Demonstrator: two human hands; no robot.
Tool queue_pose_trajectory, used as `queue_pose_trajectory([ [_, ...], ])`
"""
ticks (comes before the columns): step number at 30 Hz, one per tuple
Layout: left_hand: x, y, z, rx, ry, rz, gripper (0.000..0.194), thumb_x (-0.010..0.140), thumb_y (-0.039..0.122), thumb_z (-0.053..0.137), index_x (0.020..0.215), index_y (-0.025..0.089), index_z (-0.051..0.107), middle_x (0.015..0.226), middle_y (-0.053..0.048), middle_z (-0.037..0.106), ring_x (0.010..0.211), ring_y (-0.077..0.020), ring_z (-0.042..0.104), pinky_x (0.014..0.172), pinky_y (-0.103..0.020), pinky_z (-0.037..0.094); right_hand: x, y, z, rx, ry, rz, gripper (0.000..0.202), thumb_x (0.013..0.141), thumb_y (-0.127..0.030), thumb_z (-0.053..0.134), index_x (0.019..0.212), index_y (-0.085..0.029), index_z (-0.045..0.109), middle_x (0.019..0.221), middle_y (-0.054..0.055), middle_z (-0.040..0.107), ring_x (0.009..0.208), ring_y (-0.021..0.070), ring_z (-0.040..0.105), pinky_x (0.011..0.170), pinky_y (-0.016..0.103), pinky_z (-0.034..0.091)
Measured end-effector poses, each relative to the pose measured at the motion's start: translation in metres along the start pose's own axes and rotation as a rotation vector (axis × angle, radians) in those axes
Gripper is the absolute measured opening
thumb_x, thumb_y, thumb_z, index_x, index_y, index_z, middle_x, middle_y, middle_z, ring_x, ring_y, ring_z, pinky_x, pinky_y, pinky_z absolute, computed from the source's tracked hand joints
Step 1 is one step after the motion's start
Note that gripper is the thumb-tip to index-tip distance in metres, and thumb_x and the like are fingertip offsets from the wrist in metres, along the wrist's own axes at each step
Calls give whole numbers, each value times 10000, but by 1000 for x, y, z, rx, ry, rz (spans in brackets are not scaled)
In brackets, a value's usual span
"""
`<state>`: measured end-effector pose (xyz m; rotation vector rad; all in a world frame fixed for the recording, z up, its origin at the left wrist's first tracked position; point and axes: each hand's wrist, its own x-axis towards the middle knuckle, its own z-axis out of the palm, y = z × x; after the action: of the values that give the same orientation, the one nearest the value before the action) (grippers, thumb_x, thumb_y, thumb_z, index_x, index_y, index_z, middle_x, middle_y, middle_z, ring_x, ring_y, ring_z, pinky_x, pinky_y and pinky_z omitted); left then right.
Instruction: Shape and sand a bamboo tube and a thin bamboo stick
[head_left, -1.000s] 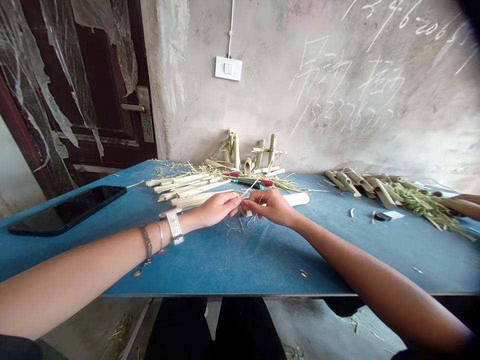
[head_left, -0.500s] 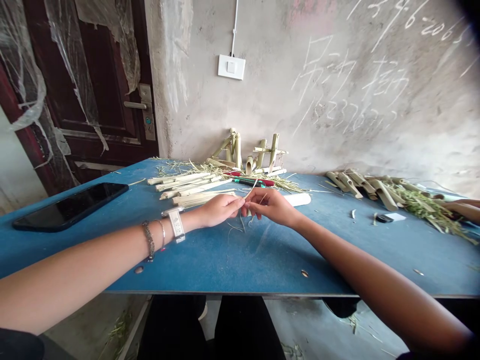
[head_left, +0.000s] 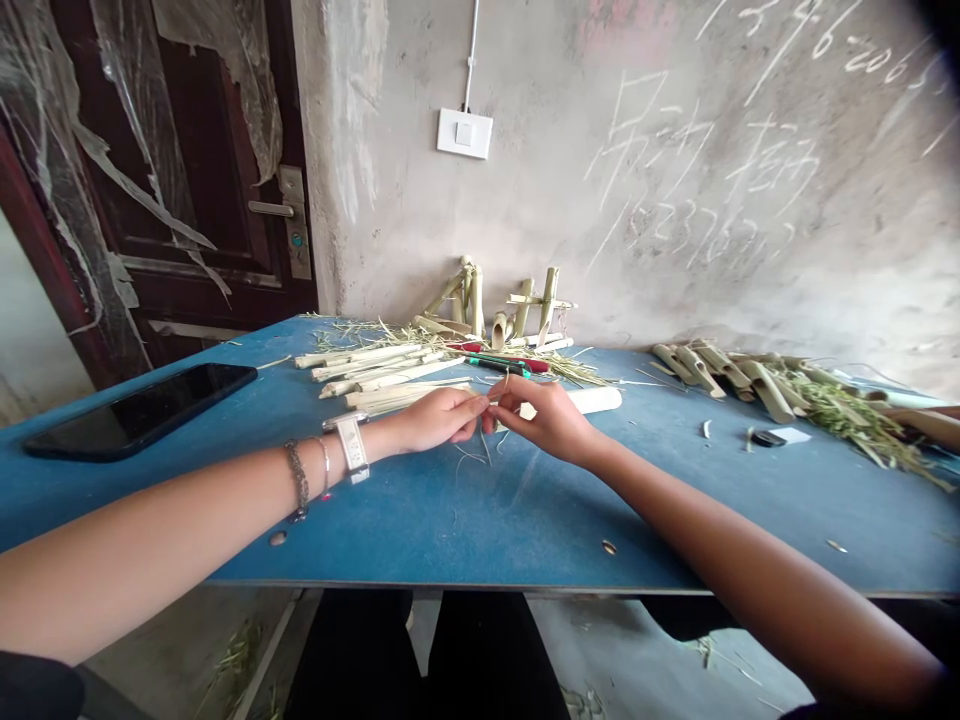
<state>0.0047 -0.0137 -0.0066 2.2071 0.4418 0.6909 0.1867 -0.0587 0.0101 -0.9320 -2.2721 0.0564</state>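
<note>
My left hand (head_left: pixel 444 418), with a white-strapped watch (head_left: pixel 351 450) on its wrist, is closed in a pinch over the middle of the blue table. Against its fingertips, my right hand (head_left: pixel 553 420) pinches too. Between them is a thin pale bamboo strip (head_left: pixel 508 376), mostly hidden by the fingers. Fine shavings (head_left: pixel 474 456) lie on the table below the hands. Just behind my left hand rests a stack of split bamboo sticks (head_left: pixel 390 366). A pale, smooth bamboo piece (head_left: pixel 598 400) lies behind my right hand.
Green- and red-handled tools (head_left: pixel 517 364) lie among shavings. Behind them stand small bamboo constructions (head_left: pixel 546 305) near the wall. A black phone (head_left: pixel 142 410) lies at left. Cut bamboo tubes (head_left: pixel 769 390) and a small black-and-white object (head_left: pixel 780 437) are at right, near another person's hand (head_left: pixel 934 420).
The strip's free end, which stuck up above the fingers, now shows lower and bent over. My right fingers have curled in slightly; both hands stay in the same place.
</note>
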Motion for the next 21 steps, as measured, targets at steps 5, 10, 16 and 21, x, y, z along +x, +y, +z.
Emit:
queue_pose_trajectory([
  [5, -1, 4, 0, -117, -58, 0, 438, 912, 428, 273, 726, 122, 524, 432, 49, 404, 453, -87, 374, 538, -225, 341, -2, -1, 0, -107, -20, -87, 80, 862, -247, 451, 865, -196, 513, 697, -10, 648, 565, 92, 537, 558, 203, 392],
  [10, -4, 8, 0, -168, -56, -53, 496, 925, 447, 228, 796, 92, 550, 439, 45, 403, 423, -71, 310, 472, -216, 282, -2, 1, -4, -286, -54, -190, 142, 886, -253, 412, 847, -193, 535, 729, 16, 641, 584, 106, 531, 579, 225, 385],
  [16, -2, 4, 0, -105, -49, -85, 556, 906, 504, 227, 574, 133, 476, 403, 26, 404, 400, -74, 309, 451, -227, 272, -2, -4, -5, -446, -51, -310, 225, 907, -261, 370, 779, -193, 542, 696, 17, 624, 583, 115, 525, 582, 239, 372],
  [21, 0, 0, 2, -74, 3, -55, 561, 899, 518, 230, 537, 148, 445, 408, 24, 407, 410, -81, 333, 469, -228, 297, -2, -6, -4, -398, -69, -303, 207, 904, -257, 383, 794, -192, 546, 731, 20, 634, 611, 117, 544, 598, 237, 392],
])
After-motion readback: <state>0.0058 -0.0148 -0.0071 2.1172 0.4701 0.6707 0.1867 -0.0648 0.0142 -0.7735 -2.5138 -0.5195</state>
